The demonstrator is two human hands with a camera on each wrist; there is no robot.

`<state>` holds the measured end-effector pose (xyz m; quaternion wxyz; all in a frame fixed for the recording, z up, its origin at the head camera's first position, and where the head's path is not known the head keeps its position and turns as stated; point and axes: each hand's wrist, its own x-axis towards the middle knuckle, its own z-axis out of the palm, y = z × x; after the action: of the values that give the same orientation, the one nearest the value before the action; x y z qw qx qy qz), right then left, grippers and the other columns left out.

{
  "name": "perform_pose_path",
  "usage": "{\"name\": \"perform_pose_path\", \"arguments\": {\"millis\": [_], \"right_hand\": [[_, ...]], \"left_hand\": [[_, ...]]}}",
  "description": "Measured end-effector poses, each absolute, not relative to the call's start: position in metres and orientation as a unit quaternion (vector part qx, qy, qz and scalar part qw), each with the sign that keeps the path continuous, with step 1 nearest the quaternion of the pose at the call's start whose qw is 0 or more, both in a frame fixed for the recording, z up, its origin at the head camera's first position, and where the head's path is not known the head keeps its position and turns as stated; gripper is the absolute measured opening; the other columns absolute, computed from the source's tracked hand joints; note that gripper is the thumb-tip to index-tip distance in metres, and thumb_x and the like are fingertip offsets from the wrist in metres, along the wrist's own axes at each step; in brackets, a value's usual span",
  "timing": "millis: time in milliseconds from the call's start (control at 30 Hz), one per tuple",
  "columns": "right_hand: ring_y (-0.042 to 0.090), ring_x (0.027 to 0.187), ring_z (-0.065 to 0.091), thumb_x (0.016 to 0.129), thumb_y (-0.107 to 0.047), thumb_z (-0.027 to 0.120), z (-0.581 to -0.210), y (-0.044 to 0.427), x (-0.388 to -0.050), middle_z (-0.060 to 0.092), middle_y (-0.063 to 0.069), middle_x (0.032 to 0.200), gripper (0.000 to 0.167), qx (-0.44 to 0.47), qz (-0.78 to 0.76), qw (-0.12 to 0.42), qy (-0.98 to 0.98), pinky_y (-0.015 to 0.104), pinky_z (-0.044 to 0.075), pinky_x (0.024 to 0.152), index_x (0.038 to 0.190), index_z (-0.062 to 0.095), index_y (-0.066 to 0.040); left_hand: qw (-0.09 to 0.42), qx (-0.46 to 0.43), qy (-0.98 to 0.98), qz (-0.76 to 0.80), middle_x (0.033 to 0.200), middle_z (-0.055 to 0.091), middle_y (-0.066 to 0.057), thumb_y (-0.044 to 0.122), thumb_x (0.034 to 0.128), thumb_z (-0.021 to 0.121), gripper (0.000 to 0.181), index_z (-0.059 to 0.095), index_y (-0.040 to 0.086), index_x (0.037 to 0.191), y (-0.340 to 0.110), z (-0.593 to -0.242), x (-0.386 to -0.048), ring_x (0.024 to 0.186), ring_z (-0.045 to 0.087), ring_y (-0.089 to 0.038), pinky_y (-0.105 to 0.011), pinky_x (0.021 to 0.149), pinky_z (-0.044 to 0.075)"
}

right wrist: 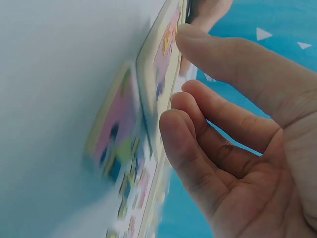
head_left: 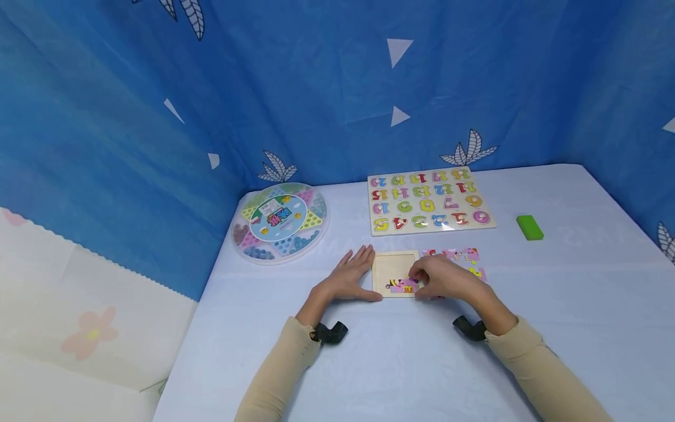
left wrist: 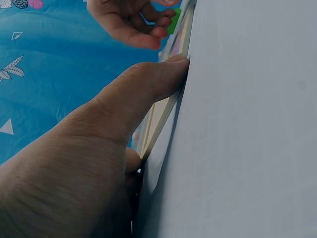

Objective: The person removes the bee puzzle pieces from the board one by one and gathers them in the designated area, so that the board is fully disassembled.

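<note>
A small wooden puzzle tray [head_left: 387,266] lies flat on the table, with joined pink and yellow puzzle pieces [head_left: 402,286] along its near side. My left hand [head_left: 348,278] rests at the tray's left edge, fingers spread; in the left wrist view its thumb [left wrist: 166,77] touches the near edge. Over the tray's right side is my right hand [head_left: 445,276]. In the right wrist view, its thumb and loosely bent fingers stand apart with nothing between them. Loose pink puzzle pieces [head_left: 471,255] lie right of the tray, partly hidden by that hand; one piece [right wrist: 118,116] shows close beside the rim.
Behind the tray lies a board of colourful numbers [head_left: 427,200]. A round marble game box [head_left: 279,220] sits at the back left, and a green block [head_left: 529,227] to the right. Blue curtain [head_left: 337,88] hangs along the table's back. Each wrist wears a black band.
</note>
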<state>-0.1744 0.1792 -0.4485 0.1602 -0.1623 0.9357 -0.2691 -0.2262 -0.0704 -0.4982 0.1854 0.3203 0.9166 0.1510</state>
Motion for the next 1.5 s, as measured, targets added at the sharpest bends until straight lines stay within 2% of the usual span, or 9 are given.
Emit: {"name": "perform_pose_path", "arguments": {"millis": [533, 1033, 1300, 1500], "right_hand": [[0.012, 0.074, 0.052, 0.072, -0.017, 0.086, -0.457, 0.155, -0.187, 0.063, -0.001, 0.085, 0.034, -0.2, -0.254, 0.147, 0.935, 0.024, 0.049, 0.068, 0.1, 0.071, -0.007], [0.013, 0.073, 0.05, 0.073, -0.014, 0.085, -0.46, 0.15, -0.188, 0.061, -0.001, 0.081, 0.033, -0.194, -0.255, 0.154, 0.935, 0.024, 0.043, 0.064, 0.102, 0.072, -0.005], [0.013, 0.072, 0.049, 0.073, -0.012, 0.083, -0.46, 0.15, -0.187, 0.06, -0.001, 0.079, 0.025, -0.199, -0.259, 0.157, 0.932, 0.025, 0.042, 0.063, 0.096, 0.072, -0.007], [0.014, 0.077, 0.048, 0.073, -0.013, 0.085, -0.459, 0.151, -0.185, 0.058, 0.0, 0.083, 0.026, -0.203, -0.255, 0.147, 0.934, 0.025, 0.043, 0.067, 0.095, 0.071, -0.009]], "left_hand": [[0.182, 0.324, 0.916, 0.15, 0.166, 0.0, 0.0, 0.064, 0.0786, 0.068, 0.112, 0.008, 0.011, 0.157, -0.07, -0.498, -0.225, 0.153, -0.005, -0.014, -0.039, 0.126, -0.003], [0.18, 0.326, 0.915, 0.153, 0.166, -0.001, 0.001, 0.064, 0.0776, 0.068, 0.114, 0.007, 0.011, 0.157, -0.073, -0.499, -0.227, 0.153, -0.006, -0.014, -0.04, 0.126, -0.002], [0.181, 0.327, 0.915, 0.152, 0.166, -0.001, 0.0, 0.064, 0.0781, 0.069, 0.113, 0.007, 0.011, 0.157, -0.072, -0.499, -0.226, 0.153, -0.006, -0.014, -0.04, 0.126, -0.002], [0.178, 0.326, 0.916, 0.153, 0.166, 0.0, 0.0, 0.063, 0.0779, 0.069, 0.113, 0.007, 0.011, 0.157, -0.072, -0.498, -0.226, 0.153, -0.006, -0.014, -0.04, 0.126, -0.003]]}}
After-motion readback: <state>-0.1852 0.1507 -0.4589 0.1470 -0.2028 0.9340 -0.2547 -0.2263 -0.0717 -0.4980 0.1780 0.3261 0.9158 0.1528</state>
